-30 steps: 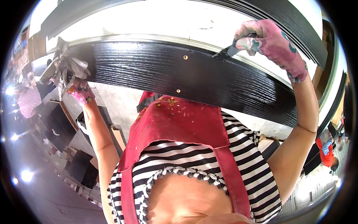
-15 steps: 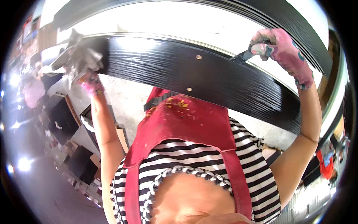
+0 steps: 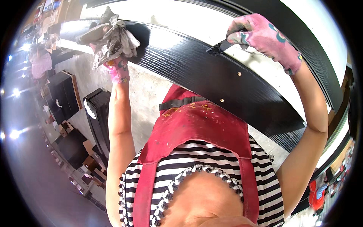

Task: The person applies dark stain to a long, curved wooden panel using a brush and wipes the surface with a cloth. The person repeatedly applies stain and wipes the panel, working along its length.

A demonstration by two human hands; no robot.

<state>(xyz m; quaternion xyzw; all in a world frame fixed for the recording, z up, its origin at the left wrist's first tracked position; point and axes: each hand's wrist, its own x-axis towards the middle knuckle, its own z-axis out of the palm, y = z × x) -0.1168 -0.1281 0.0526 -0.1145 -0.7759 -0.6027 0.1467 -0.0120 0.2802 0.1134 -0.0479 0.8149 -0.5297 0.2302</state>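
A long black wood-grain board [image 3: 181, 56] lies across in front of me, with two small brass-coloured fittings in its face. On its left part, my left hand [image 3: 119, 69], in a pink flowered glove, is closed on a crumpled grey rag [image 3: 117, 39]. The rag hides most of those fingers. My right hand [image 3: 261, 36], gloved alike, pinches a small dark flat-bladed scraper [image 3: 222, 47]. Its blackened tip meets the board's far edge, left of the fittings. Dark smudges mark the right glove's fingertips.
Beyond the board runs a white surface [image 3: 189, 20], then another black grooved board [image 3: 302, 41]. Stacked black panels [image 3: 97, 117] stand on the concrete floor to my left, with a black box-like piece [image 3: 62, 92] farther off. My red apron [image 3: 196, 128] is close to the board's near edge.
The scraper in my right hand has moved left along the board, from right of the fittings to left of them. My left hand still holds the rag; the whole view has shifted.
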